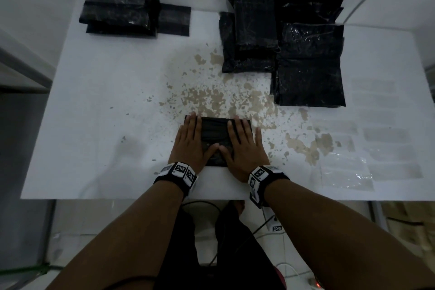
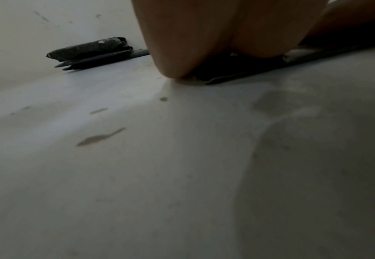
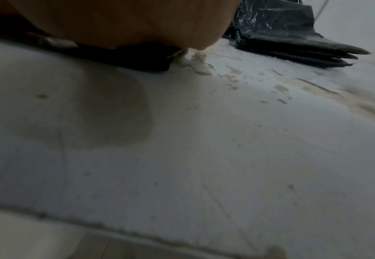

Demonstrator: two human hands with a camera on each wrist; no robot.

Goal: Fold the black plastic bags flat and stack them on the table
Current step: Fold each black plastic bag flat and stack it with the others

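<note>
folded bag [image 1: 215,135] under my palms | left hand [image 1: 190,142] flat, pressing it | right hand [image 1: 244,148] flat, pressing too | unfolded bags [image 1: 308,63] beyond right hand

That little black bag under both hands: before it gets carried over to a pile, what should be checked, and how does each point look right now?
1. Both hands flat on the folded bag: ok, left hand and right hand press it with straight fingers.
2. Bag lies flat: ok at the edges seen from both wrists.
3. Crease holds once released: cannot tell.
4. Folded stack at far left has room on top: ok.
5. Stack is tidy: not ok, its layers are offset.
6. Unfolded bags remain at far right: ok.
</note>
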